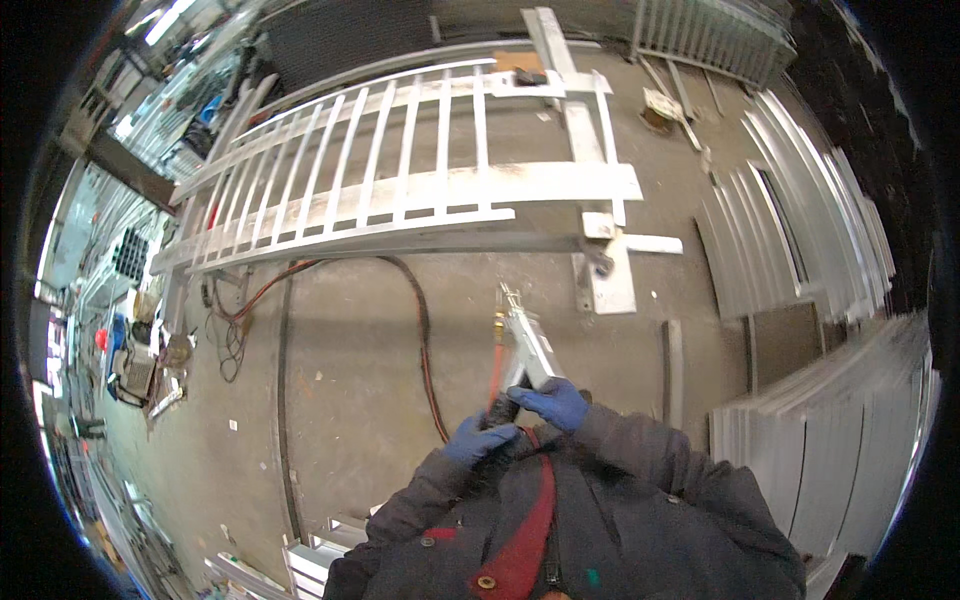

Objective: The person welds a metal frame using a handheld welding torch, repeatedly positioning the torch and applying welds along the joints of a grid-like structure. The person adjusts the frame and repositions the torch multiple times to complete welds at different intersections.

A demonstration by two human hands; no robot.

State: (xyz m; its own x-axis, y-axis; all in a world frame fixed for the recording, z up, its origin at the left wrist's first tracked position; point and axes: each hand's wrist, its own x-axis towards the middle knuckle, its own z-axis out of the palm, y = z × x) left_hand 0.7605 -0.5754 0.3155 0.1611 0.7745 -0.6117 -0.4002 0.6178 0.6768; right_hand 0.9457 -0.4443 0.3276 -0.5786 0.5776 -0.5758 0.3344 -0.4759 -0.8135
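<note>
Both hands wear blue gloves and meet close to the chest, above the dark jacket (600, 520). The right hand (553, 402) is wrapped around the lower end of a silver metal tool (530, 345), which points up and away from the body, with a brass fitting near its tip. The left hand (478, 440) is closed on the dark grip just below and left of it, touching the tool's base. An orange hose (495, 370) runs alongside the tool. Beyond, a white metal railing (400, 180) lies flat on the concrete floor (340, 400).
</note>
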